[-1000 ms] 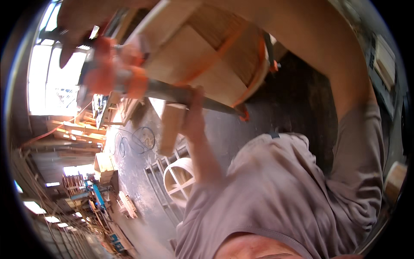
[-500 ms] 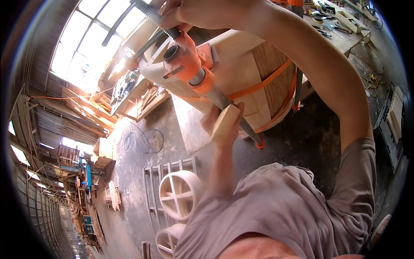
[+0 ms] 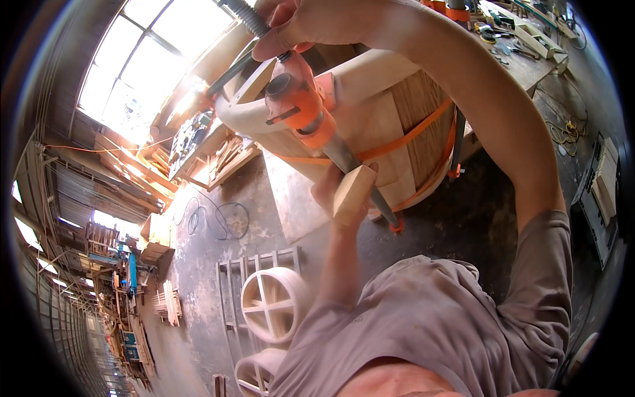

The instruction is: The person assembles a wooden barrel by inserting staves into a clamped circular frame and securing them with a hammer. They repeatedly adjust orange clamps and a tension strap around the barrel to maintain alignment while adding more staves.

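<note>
An orange pipe clamp (image 3: 297, 99) lies across a round, barrel-like wooden piece (image 3: 370, 126) built of curved staves. At the top of the view, my right hand (image 3: 291, 30) is closed around the clamp's threaded screw (image 3: 246, 16), thumb and fingers bent. Lower down, my left hand (image 3: 344, 195) wraps round the clamp's grey pipe (image 3: 382, 206) together with a small pale wood block (image 3: 353, 190). Part of its fingers is hidden behind the block. An orange strap (image 3: 410, 135) circles the wooden piece.
A workbench (image 3: 512, 66) with hand tools stands at the far right. Round wooden frames with cross braces (image 3: 271, 304) rest by a metal rack (image 3: 228, 291) at lower left. A cable (image 3: 225, 221) lies coiled on the floor, and lumber (image 3: 126, 165) is stacked at left.
A dark bar at the screw's end, seen against the window before, no longer shows there. The clamp head and wooden piece appear shifted slightly right and down. Both hands keep their hold.
</note>
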The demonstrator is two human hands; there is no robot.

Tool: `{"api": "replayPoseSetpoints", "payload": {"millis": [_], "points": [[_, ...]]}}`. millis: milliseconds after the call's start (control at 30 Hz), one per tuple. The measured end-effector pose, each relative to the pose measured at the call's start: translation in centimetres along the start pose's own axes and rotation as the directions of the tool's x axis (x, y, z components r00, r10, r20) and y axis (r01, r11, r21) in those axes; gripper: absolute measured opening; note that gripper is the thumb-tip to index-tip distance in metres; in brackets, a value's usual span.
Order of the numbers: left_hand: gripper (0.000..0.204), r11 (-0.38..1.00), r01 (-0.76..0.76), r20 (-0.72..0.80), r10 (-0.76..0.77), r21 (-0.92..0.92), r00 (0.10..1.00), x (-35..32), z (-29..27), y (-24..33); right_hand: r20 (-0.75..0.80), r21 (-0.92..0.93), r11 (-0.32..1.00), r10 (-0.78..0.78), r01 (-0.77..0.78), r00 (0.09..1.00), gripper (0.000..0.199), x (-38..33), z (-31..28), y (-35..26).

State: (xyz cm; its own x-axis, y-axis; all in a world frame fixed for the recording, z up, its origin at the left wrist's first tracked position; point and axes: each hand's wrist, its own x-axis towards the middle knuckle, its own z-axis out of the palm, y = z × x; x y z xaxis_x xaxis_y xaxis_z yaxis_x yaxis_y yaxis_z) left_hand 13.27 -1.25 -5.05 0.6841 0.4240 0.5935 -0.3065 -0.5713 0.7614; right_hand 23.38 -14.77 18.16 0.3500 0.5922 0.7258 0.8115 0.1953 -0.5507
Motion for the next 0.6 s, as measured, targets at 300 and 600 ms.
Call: {"api": "replayPoseSetpoints", "payload": {"millis": [300,600], "points": [[0.034,1.000,-0.012,-0.011,0.012,0.021,1.000,-0.2,0.2,0.4,-0.079,-0.050,0.999,0.001,-0.005,0.997,0.012,1.2,0.8,1.2],[0.028,0.990,-0.099,-0.027,0.097,-0.097,0.995,0.2,0.4,-0.2,0.088,-0.138,0.988,0.080,-0.067,0.993,0.014,2.3,-0.5,1.0]]}}
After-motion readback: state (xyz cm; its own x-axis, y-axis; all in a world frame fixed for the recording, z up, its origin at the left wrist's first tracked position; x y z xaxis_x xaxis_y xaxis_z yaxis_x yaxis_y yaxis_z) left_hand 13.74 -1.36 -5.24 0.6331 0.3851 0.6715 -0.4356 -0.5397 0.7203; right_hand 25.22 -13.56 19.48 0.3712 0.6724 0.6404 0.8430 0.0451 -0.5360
